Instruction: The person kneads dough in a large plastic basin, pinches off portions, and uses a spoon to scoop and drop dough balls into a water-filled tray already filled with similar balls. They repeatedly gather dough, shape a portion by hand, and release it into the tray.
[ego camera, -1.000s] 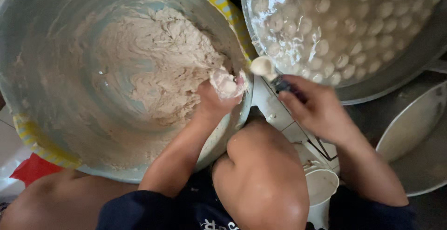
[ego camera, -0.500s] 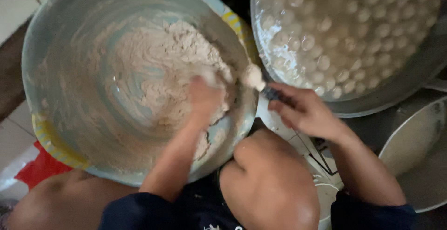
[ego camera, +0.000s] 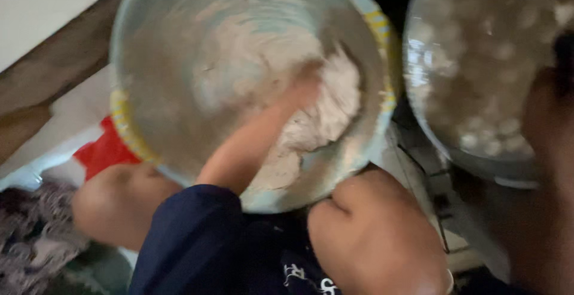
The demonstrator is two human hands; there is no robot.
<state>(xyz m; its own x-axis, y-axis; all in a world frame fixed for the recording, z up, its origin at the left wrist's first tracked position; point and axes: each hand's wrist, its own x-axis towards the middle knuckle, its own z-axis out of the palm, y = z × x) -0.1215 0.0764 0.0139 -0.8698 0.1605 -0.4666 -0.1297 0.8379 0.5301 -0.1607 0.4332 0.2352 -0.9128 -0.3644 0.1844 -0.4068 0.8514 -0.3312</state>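
Left hand [ego camera: 302, 92] presses into dough [ego camera: 317, 115] inside the bowl [ego camera: 128, 133].

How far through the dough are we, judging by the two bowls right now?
Done: many small pale balls lie in the wide metal bowl on the right. In hand: the left hand presses into the pale dough mass in the large grey basin. Left: most of that dough remains unshaped. The right hand is too blurred to locate.

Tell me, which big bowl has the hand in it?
The left bowl with the yellow-patterned rim: the left hand digs into its pale dough. The right bowl holds small balls.
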